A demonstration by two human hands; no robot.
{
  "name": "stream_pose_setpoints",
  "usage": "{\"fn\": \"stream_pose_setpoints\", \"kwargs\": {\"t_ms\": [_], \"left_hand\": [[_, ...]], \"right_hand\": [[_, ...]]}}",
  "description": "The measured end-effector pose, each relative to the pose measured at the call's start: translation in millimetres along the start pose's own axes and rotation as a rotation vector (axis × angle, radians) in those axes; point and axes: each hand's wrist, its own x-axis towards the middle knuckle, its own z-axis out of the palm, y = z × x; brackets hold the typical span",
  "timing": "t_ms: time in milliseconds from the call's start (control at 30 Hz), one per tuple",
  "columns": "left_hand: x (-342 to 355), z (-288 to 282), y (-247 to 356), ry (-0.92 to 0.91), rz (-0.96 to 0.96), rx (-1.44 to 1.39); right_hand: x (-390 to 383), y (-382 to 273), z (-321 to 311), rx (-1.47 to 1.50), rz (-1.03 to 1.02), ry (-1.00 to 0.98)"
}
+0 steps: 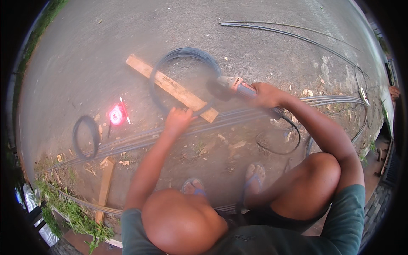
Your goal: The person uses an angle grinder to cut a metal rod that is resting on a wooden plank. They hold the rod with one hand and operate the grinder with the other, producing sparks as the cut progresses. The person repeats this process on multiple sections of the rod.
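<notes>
My right hand [267, 94] grips the body of an angle grinder [243, 88], closed around it. The grinder's dark disc [217, 88] is at the right side of a large coil of thin wire [185, 50]; contact between them is too hazy to tell. A wooden plank [176, 88] lies slantwise beneath the coil. At the coil's near edge, my left hand [178, 120] has its fingers closed on the wire, close to the plank's lower end. From the grinder's rear, a black power cord [293, 123] curves down to the ground.
Long metal rods [140, 142] run across the ground before my feet. A smaller wire coil [85, 137] lies left, near a round pink-red object [115, 114] and a thin white-and-red stick [125, 110]. More bent rods [293, 34] lie far right. Another plank [105, 187] and weeds [72, 208] are lower left.
</notes>
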Motion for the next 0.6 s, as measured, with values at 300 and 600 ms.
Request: {"fn": "stream_pose_setpoints", "kwargs": {"t_ms": [300,600], "left_hand": [[-2,4,-2,0.040,0.019,-0.032],[-1,2,2,-0.003,-0.025,-0.064]], "right_hand": [[15,9,6,-0.046,-0.037,0.024],[17,4,7,-0.069,-0.043,0.031]]}}
